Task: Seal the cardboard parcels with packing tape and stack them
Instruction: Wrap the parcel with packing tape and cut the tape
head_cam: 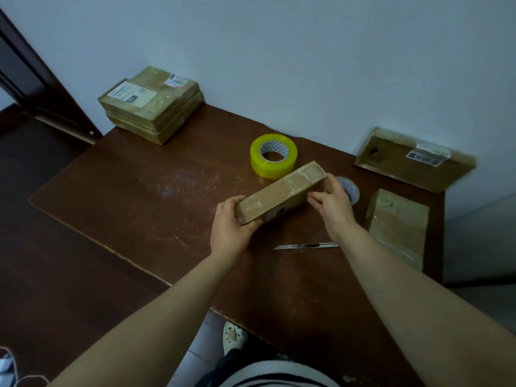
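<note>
Hands both on one parcel [279, 195]: left hand [231, 222] wraps its near-left end, fingers curled under and thumb on the top face; right hand [332, 205] clasps the far-right end, fingers along the side. Parcel sits mid-desk, long and slim, tipped up on a long edge; can't tell if that edge touches the desk [139, 196] or is just clear of it. Glossy tape shows on both ends and across the faces, so sealing on this one looks mostly done, and next is probably a check or a carry to the pile. Handling guess: light, stiff cardboard that won't sag, but the taped skin is slick, so hold it by the two short ends or pinch across the narrow faces, not by the flat film. Just behind it is a yellow tape roll [273, 155] lying flat; a second roll [352, 189] is half hidden by the right hand. Utility knife [305, 246] lies near the right wrist with its blade out, so watch that on the set-down. Stack of sealed parcels [150, 107] at the far-left corner, well apart. On the right, a flat parcel [399, 224] lies on the desk and another parcel [405, 160] leans on the wall.
</note>
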Demonstrator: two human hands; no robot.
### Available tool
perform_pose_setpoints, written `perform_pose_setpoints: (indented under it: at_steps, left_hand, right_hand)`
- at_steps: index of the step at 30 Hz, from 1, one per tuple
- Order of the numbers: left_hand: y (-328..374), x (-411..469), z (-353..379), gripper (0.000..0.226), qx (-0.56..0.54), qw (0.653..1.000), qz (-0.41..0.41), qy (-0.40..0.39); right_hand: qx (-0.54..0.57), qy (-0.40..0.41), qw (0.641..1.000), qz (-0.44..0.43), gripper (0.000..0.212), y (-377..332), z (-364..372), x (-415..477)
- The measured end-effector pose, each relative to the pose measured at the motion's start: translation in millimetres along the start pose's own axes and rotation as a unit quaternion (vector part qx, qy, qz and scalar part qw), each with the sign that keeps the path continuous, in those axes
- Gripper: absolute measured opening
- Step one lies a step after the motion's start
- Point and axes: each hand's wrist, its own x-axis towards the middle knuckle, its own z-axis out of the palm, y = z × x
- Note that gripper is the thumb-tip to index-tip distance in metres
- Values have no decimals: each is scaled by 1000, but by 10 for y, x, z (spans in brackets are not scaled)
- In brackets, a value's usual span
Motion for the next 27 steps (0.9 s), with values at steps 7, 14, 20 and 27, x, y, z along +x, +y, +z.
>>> perform_pose_setpoints:
  at_steps: [7, 14, 20, 27]
  left_hand:
    - [77, 53, 70, 83, 35, 998, -30, -40]
    - [124, 9, 88, 110, 74, 995, -42, -57]
    - [90, 13, 30, 113, 57, 995, -63, -53]
    - [97, 44, 32, 96, 69, 995, -49, -59]
  right_hand:
    - [-310, 100, 945, -40, 52, 144, -537, 38]
    - [-672, -3, 734, -97, 63, 121, -784, 264]
    - [-794, 12, 601, -91, 29, 97, -727, 270]
    - [-514, 111, 845, -98, 27, 28, -728, 9]
